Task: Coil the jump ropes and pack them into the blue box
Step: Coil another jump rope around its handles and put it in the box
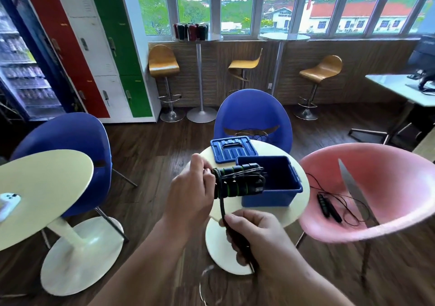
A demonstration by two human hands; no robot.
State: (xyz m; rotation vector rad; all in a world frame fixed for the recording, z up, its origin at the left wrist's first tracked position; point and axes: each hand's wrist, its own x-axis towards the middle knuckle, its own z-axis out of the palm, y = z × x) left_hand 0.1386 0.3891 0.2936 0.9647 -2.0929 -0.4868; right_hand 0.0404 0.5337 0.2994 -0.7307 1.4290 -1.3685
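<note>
We grip the rope handles (pixel 237 183) in our left hand (pixel 190 195) and pinch the cord (pixel 222 208) in our right hand (pixel 256 237), seemingly mid-wrap, while the blue box (pixel 266 199) looks empty and a second rope (pixel 329 208) lies uncoiled.

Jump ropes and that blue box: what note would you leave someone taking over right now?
Left grip holds the black foam handles with green rings, cord partly wound round them.
Right grip holds the loose black cord.
Open blue plastic box on round white table, blue lid behind it. No rope seen inside.
Left: finish winding, pack it, then the second black rope on the pink chair.
</note>
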